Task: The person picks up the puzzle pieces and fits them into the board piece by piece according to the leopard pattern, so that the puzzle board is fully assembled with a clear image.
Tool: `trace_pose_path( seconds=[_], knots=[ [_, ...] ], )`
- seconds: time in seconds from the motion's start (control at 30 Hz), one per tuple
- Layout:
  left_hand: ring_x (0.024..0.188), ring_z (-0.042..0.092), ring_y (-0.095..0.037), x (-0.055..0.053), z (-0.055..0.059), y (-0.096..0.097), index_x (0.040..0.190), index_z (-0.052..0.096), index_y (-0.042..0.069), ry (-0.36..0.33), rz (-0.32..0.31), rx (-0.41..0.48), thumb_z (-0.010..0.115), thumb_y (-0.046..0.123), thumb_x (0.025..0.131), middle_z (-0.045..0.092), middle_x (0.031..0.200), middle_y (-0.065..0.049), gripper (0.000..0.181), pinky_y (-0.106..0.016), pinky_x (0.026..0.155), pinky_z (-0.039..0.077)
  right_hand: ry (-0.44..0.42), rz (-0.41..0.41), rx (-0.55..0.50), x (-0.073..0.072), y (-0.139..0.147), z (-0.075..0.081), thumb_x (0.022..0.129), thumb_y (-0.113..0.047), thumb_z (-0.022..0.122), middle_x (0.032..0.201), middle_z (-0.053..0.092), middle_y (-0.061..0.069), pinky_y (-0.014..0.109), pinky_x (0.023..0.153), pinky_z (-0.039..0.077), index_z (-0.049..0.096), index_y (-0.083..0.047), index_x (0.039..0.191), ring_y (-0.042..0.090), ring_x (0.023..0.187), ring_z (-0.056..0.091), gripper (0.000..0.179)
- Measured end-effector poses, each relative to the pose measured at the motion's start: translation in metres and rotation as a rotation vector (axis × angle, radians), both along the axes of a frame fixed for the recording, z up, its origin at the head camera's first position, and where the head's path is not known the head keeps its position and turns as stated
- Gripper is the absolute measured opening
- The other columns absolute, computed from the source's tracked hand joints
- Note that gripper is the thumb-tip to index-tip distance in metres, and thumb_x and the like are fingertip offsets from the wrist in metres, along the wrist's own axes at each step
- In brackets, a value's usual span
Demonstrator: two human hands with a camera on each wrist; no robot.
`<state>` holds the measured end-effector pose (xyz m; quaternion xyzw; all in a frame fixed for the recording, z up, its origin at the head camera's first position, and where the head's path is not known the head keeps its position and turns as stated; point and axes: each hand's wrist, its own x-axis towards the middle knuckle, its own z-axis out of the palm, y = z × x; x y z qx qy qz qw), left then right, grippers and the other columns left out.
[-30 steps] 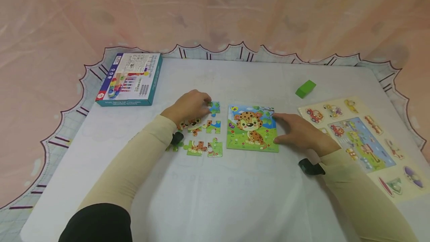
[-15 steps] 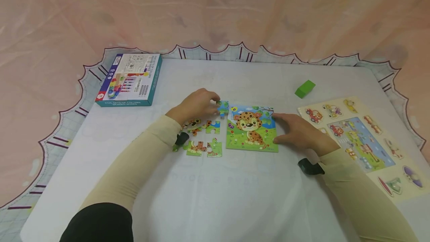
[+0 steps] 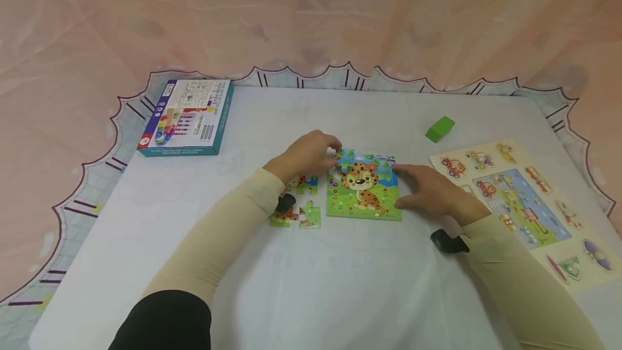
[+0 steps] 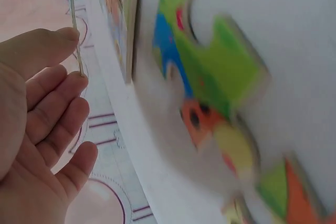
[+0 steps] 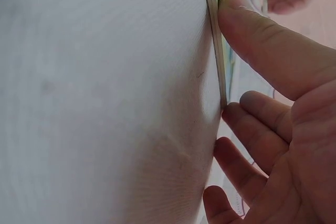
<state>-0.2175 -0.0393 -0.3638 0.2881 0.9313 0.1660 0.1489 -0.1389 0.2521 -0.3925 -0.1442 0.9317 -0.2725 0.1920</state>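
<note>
My left hand [image 3: 308,154] pinches a small blue-and-green jigsaw piece [image 3: 346,156] between thumb and index finger. The piece overlaps the upper left part of the square leopard puzzle board [image 3: 362,199]; the left wrist view shows it edge-on as a thin strip [image 4: 77,53]. Along the board's right side, my right hand [image 3: 430,190] rests with thumb and index finger spread apart, touching the edge [image 5: 214,35]. Loose jigsaw pieces [image 3: 309,215] in green, blue and orange lie left of the board, some hidden under the left hand and wrist.
At the back left lies a flat paint-set box [image 3: 194,118]. A green block [image 3: 439,129] sits at the back right. A cream picture puzzle board [image 3: 522,161] lies partly under the right forearm. A scalloped cloth border [image 3: 320,79] runs along the table's far edge.
My left hand has carried the jigsaw piece rightward from among the loose pieces to over the leopard board's upper left corner. The right hand has stayed at the board's right edge.
</note>
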Motion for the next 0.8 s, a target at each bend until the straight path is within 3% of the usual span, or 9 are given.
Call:
trace_pose_path(
  seconds=[0.37,0.57,0.8],
  knots=[
    [0.123,0.053,-0.023,0.004,-0.008,0.024,0.136,0.062,0.011,0.057,-0.077,-0.039,0.067,0.031,0.097,0.063,0.130,-0.005,0.044,-0.038,0.101,0.045,0.004,0.002,-0.006,0.000,0.000,0.001,0.085,-0.027,0.082,0.155,0.035,0.024,0.059,0.115,0.019,0.039,0.000,0.151,0.044,0.144,0.025,0.084],
    [0.120,0.055,-0.022,0.004,-0.011,0.036,0.134,0.063,0.011,0.071,-0.077,-0.030,0.066,0.029,0.098,0.065,0.128,-0.003,0.041,-0.036,0.099,0.046,0.005,-0.002,0.005,0.000,0.000,0.002,0.085,-0.027,0.081,0.155,0.035,0.024,0.060,0.115,0.020,0.039,-0.001,0.151,0.044,0.144,0.025,0.083],
    [0.122,0.054,-0.022,0.006,-0.012,0.050,0.135,0.062,0.010,0.041,-0.072,-0.019,0.068,0.030,0.097,0.065,0.130,-0.003,0.043,-0.036,0.102,0.044,0.002,-0.007,-0.010,0.001,-0.002,0.002,0.085,-0.026,0.082,0.154,0.036,0.024,0.060,0.114,0.020,0.039,0.000,0.151,0.044,0.144,0.026,0.083]
  ],
)
